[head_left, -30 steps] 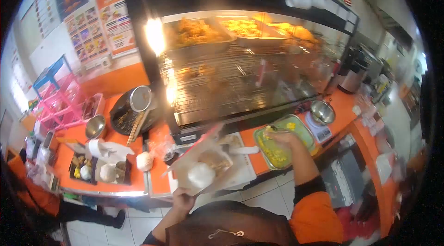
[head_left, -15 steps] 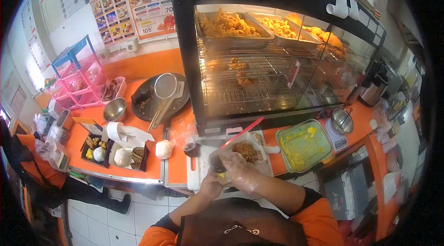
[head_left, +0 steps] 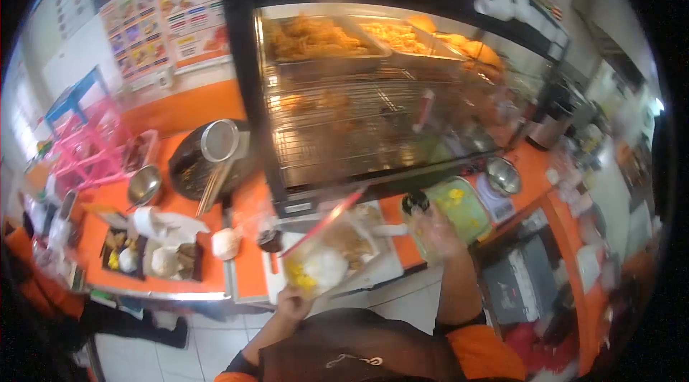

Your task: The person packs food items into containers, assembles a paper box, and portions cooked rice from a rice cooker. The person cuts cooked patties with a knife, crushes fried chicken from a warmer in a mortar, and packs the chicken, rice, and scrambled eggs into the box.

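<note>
My left hand (head_left: 293, 303) grips the near left corner of a white paper food box (head_left: 344, 230) with a red-edged flap. Inside the box lie a mound of white rice (head_left: 326, 267), yellow scrambled egg (head_left: 300, 274) at the left, and brown chopped meat (head_left: 356, 253) at the right. Over the green tray (head_left: 475, 227), which has bits of yellow egg on it, is my right hand (head_left: 436, 230), wearing a clear plastic glove. Its fingers close on a small dark round-ended utensil (head_left: 415, 202), too blurred to name exactly.
Behind the board stands a glass warming cabinet (head_left: 344, 123) with trays of fried food. Two filled boxes (head_left: 169, 263) and a white round lump (head_left: 225, 244) stand at left, near a strainer (head_left: 219, 140). A steel bowl (head_left: 503, 175) sits on a scale at right.
My right hand has moved right, from above the box to the green tray, with the dark utensil. Rice and egg in the box are now uncovered to view. The camera view has shifted.
</note>
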{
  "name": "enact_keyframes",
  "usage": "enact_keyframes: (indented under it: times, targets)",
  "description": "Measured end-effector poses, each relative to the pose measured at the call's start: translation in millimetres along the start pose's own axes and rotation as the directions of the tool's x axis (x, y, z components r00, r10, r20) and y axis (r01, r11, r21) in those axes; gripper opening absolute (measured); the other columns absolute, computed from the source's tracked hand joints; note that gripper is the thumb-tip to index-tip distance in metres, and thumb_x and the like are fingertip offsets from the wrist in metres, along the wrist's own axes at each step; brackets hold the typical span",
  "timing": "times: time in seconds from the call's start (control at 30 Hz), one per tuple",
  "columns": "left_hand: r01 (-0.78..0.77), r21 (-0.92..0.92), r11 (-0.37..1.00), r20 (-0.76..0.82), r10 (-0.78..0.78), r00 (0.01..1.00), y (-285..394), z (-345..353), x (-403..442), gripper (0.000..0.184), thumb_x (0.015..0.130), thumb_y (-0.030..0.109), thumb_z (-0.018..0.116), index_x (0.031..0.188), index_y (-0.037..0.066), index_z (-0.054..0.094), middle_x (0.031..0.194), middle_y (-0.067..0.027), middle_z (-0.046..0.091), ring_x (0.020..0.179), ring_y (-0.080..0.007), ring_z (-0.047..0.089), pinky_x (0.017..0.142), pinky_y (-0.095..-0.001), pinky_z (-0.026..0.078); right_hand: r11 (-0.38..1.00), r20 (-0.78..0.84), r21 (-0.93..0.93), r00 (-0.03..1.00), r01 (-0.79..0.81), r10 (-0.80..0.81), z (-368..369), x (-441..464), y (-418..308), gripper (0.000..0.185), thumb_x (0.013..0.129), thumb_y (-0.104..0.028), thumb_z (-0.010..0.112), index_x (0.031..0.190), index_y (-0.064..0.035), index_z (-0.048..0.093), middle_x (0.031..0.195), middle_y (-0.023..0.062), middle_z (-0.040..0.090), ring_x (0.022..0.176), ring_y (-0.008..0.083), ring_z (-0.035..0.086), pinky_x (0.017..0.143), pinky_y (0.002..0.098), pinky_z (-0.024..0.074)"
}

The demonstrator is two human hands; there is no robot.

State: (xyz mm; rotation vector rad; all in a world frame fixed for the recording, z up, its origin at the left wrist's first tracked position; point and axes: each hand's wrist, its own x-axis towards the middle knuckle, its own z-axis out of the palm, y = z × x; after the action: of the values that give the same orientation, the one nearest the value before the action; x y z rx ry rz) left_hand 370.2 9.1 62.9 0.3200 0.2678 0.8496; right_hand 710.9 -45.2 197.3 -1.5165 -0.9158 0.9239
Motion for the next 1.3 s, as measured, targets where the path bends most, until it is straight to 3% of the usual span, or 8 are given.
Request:
enact_keyframes:
  times: [0.07,0.13,0.2,0.43,0.53,0.63,0.73,1.3]
  targets:
    - [0.008,-0.043,0.999,0.018,-0.007,1.000,4.3,11.5,-1.6,0.076,0.060,0.010,0.061,0.132,0.004,0.038,0.128,-0.0134,0.048,0.121,-0.0314,0.045,0.103,-0.0471,0.035,0.597,-0.362,-0.686,0.907,-0.417,0.216,-29.0,15.8,-21.9,0.050,0.086,-0.029,0.058,0.127,-0.0039,0.042,0.125,0.0179,0.050,0.116,0.0275,0.050,0.090,0.0430,0.0443]
    - [-0.020,-0.059,0.998,0.013,0.020,1.000,4.7,18.7,-0.7,0.076,0.059,0.010,0.061,0.132,0.004,0.038,0.130,-0.0134,0.047,0.121,-0.0320,0.045,0.103,-0.0467,0.036,0.155,-0.537,-0.808,0.818,-0.569,0.207,-65.5,50.0,57.7,0.058,0.084,-0.040,0.057,0.127,-0.0044,0.042,0.131,0.0218,0.045,0.119,0.0323,0.048,0.093,0.0446,0.0429]
    - [-0.017,-0.026,1.000,-0.019,0.017,1.000,3.4,14.1,1.7,0.077,0.058,0.011,0.058,0.132,0.005,0.038,0.130,-0.0135,0.047,0.122,-0.0337,0.044,0.104,-0.0533,0.032,0.018,-0.465,-0.870,0.830,-0.493,0.307,-79.3,70.5,103.8,0.063,0.084,-0.047,0.053,0.127,-0.0022,0.041,0.133,0.0224,0.043,0.121,0.0338,0.046,0.096,0.0454,0.0408]
    - [0.007,0.013,1.000,-0.032,-0.007,0.999,3.2,10.7,4.1,0.079,0.057,0.012,0.057,0.133,0.006,0.037,0.130,-0.0133,0.047,0.122,-0.0343,0.044,0.104,-0.0563,0.031,0.255,-0.227,-0.923,0.943,-0.288,0.245,-21.0,17.8,40.5,0.085,0.080,-0.069,0.044,0.127,0.0022,0.042,0.115,0.0267,0.055,0.108,0.0366,0.055,0.093,0.0414,0.0432]
    - [0.005,0.047,0.999,-0.037,-0.003,0.999,4.7,26.0,3.0,0.079,0.056,0.012,0.057,0.133,0.006,0.037,0.131,-0.0134,0.047,0.121,-0.0339,0.044,0.103,-0.0551,0.033,0.284,-0.289,-0.856,0.854,-0.433,0.433,-55.1,56.4,82.7,0.083,0.081,-0.070,0.039,0.131,-0.0042,0.044,0.132,0.0193,0.047,0.122,0.0316,0.046,0.100,0.0419,0.0374]
    - [-0.008,0.035,0.999,-0.033,0.009,0.999,2.6,28.7,3.0,0.079,0.056,0.012,0.058,0.133,0.006,0.037,0.130,-0.0133,0.047,0.121,-0.0330,0.045,0.102,-0.0535,0.035,0.259,-0.563,-0.768,0.811,-0.585,0.161,-91.6,115.4,165.6,0.086,0.082,-0.068,0.040,0.130,0.0036,0.040,0.130,0.0267,0.044,0.121,0.0334,0.046,0.099,0.0407,0.0377]
    - [-0.004,-0.027,1.000,-0.049,0.003,0.999,2.1,34.6,1.0,0.077,0.057,0.008,0.058,0.131,0.005,0.038,0.128,-0.0129,0.048,0.120,-0.0326,0.046,0.102,-0.0494,0.037,0.322,-0.338,-0.855,0.908,-0.406,0.245,-47.1,79.5,97.7,0.087,0.082,-0.067,0.041,0.129,0.0060,0.040,0.135,0.0259,0.040,0.126,0.0319,0.041,0.101,0.0401,0.0356]
    - [-0.020,0.063,0.998,-0.054,0.023,0.998,7.5,7.1,-1.9,0.076,0.058,0.014,0.058,0.131,0.009,0.040,0.130,-0.0121,0.047,0.123,-0.0336,0.043,0.103,-0.0576,0.031,0.110,-0.180,-0.962,0.883,-0.250,0.433,-76.2,17.7,45.4,0.062,0.084,-0.055,0.046,0.120,-0.0054,0.056,0.125,0.0165,0.054,0.114,0.0312,0.052,0.096,0.0397,0.0409]
